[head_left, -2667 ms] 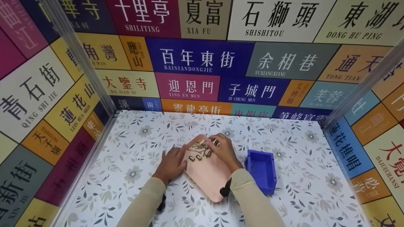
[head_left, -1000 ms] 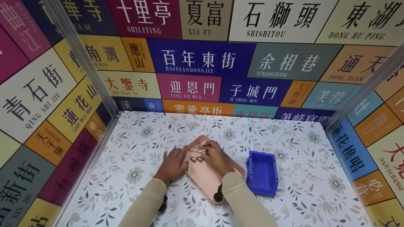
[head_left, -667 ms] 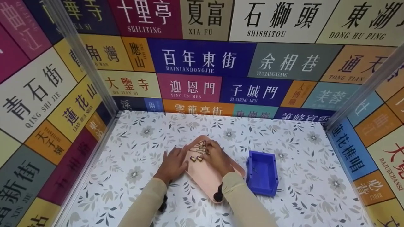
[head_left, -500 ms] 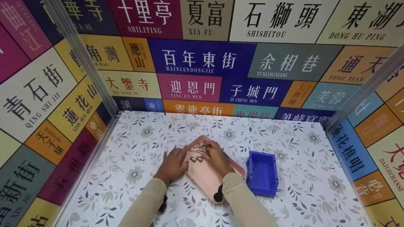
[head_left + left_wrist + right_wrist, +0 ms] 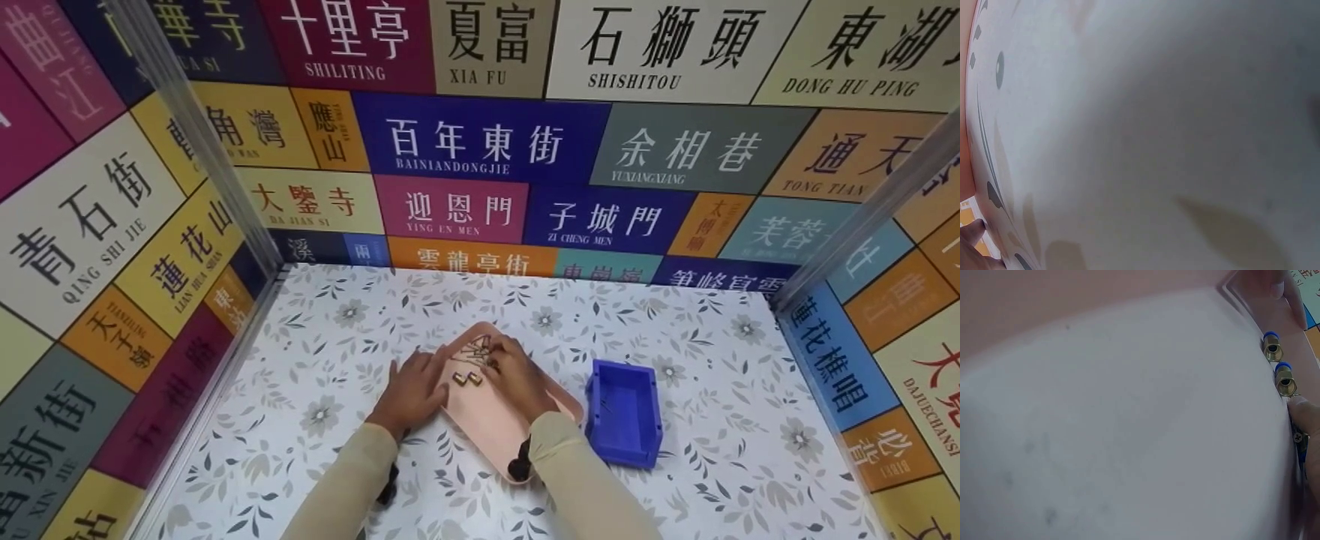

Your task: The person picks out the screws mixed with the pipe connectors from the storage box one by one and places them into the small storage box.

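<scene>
A pink tray lies aslant on the table. Toward its far end are several long screws in a loose pile. Two brass push-in tube fittings with blue collars stand side by side just nearer. My right hand reaches down over the pile with bent fingers, its thumb beside a cross-head screw. I cannot tell whether it pinches anything. My left hand rests along the tray's left edge, fingers extended; in the left wrist view only some fingertips show.
To the right of the tray stands a blue plastic bin with a few thin dark pieces inside. The table has a white leaf-and-flower cover. Sign-printed walls close off the back and both sides.
Since the oldest frame, my right hand has shifted left and nearer over the pile, covering fittings that showed there. Over the last second both hands stay almost still.
</scene>
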